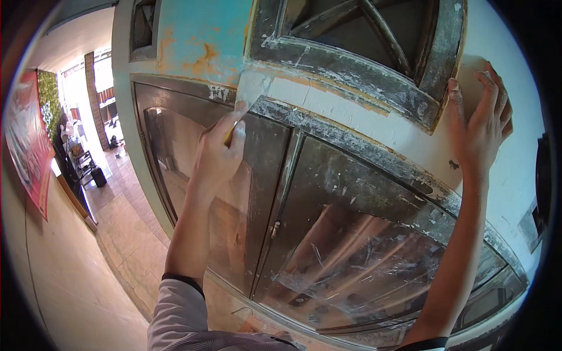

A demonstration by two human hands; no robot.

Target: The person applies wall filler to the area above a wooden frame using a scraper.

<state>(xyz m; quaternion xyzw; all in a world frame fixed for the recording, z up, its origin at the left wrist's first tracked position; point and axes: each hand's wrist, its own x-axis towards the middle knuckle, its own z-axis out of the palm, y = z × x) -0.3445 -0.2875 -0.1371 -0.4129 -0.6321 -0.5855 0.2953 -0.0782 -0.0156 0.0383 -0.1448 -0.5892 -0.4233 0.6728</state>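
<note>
My left hand (219,149) is closed around the yellow-brown handle of a putty knife (229,138), raised to the wall strip above the dark double doors. A pale grey patch (253,88) lies just beyond the fingertips, and I cannot tell where blade ends and filler begins. Along that strip, white filler (316,96) runs between the lower door frame (351,137) and the upper window frame (351,61). Holding nothing, my right hand (480,120) rests on the white wall with fingers spread, beside the window frame's lower right corner.
Dark doors with glass panes (351,257) fill the middle, their frames speckled white. Turquoise paint with rusty stains (202,44) covers the wall at upper left. A tiled passage (126,225) leads to a bright opening on the left, past a red banner (26,140).
</note>
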